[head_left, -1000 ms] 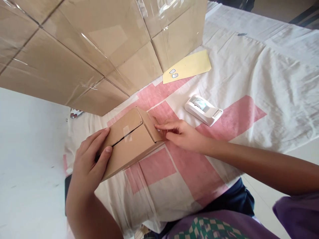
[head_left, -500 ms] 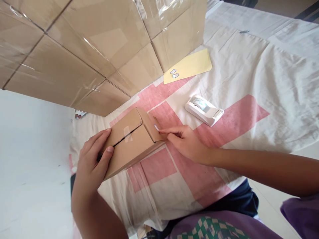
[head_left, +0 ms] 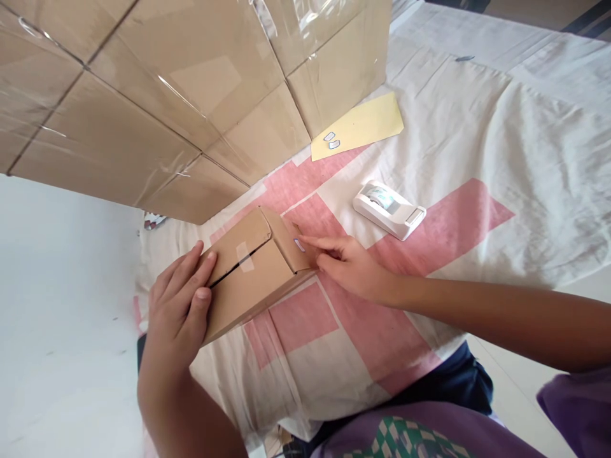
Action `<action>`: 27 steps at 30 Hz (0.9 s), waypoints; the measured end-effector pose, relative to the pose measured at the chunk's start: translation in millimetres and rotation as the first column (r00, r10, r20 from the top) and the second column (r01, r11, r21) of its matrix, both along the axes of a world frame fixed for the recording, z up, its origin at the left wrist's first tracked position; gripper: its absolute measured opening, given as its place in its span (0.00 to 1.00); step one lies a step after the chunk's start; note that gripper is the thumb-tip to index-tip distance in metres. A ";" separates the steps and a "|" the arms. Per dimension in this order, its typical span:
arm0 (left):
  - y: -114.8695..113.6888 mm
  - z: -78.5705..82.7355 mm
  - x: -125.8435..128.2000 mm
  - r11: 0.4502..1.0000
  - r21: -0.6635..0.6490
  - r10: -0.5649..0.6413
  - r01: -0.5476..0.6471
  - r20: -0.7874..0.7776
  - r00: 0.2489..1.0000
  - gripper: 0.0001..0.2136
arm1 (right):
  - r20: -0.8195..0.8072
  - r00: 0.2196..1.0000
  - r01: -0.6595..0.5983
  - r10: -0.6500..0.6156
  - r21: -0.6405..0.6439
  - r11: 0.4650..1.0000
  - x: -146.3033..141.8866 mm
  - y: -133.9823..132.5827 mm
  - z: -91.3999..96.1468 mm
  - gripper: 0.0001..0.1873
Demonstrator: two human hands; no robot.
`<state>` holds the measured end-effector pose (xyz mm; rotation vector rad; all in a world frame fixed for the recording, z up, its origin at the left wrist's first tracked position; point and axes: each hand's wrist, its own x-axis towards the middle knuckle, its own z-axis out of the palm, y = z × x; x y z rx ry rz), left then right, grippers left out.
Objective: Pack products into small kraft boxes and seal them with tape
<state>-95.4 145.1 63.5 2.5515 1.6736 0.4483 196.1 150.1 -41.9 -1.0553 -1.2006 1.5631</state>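
Note:
A small brown cardboard box lies on a white and pink cloth, its top flaps joined by a strip of clear tape. My left hand grips the box's left end, thumb on top and fingers wrapped over the edge. My right hand rests against the box's right side, forefinger stretched out and its tip pressing beside a small white sticker on that face.
A white tape dispenser stands behind my right hand. Further back a yellow sheet carries two small white stickers. A wall of large taped cartons rises at the back left. White floor lies to the left.
My right hand drew back to uncover the white sticker on the box's side, then pressed forward beside it. My left hand's fingers slid a little further up over the box's end.

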 end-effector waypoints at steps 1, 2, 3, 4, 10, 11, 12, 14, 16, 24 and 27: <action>-0.7 0.1 0.3 1.000 0.020 -0.023 0.023 -0.017 1.000 0.23 | -0.007 1.000 -0.007 0.007 0.009 1.000 -0.4 0.0 -1.4 0.30; -1.2 0.2 0.6 0.999 0.038 -0.037 0.038 -0.030 0.999 0.23 | -0.011 1.000 -0.014 0.014 0.016 1.000 -0.9 0.0 -2.6 0.31; -1.3 0.4 1.0 0.998 0.046 -0.043 0.044 -0.035 0.998 0.24 | -0.017 1.000 -0.019 0.019 0.023 1.000 -1.3 0.0 -3.6 0.31; -1.1 0.5 1.3 0.998 0.041 -0.042 0.043 -0.029 0.999 0.24 | -0.026 0.999 -0.018 0.019 0.035 0.999 -1.8 0.0 -4.2 0.31; 4.5 0.8 1.3 0.999 -0.025 -0.043 0.044 0.052 0.998 0.23 | -0.030 0.996 0.080 -0.079 0.068 0.994 -4.1 -3.9 -1.5 0.27; 4.9 0.7 1.1 0.999 -0.025 -0.044 0.045 0.051 0.998 0.23 | -0.019 0.992 0.122 -0.121 0.065 0.990 -4.3 -4.9 -0.2 0.26; 5.1 0.6 0.9 0.999 -0.026 -0.042 0.044 0.051 0.998 0.23 | -0.013 0.987 0.162 -0.161 0.063 0.985 -4.3 -5.8 1.3 0.25; 4.6 0.5 0.5 0.999 -0.034 -0.032 0.034 0.050 0.998 0.23 | -0.012 0.981 0.194 -0.193 0.053 0.980 -4.2 -6.8 4.1 0.23; 3.6 0.5 0.3 0.999 -0.039 -0.026 0.028 0.053 0.998 0.23 | -0.017 0.985 0.171 -0.171 0.036 0.985 -4.0 -6.7 5.9 0.21; 0.6 3.2 3.1 0.996 -0.074 0.058 -0.056 0.034 0.998 0.22 | 0.062 0.989 0.125 -0.131 0.093 0.988 -3.2 -4.0 -0.9 0.17; -2.2 10.1 8.1 0.993 -0.083 0.077 -0.080 -0.041 0.996 0.22 | -0.008 0.999 0.032 -0.031 0.254 0.967 3.3 1.1 -0.8 0.24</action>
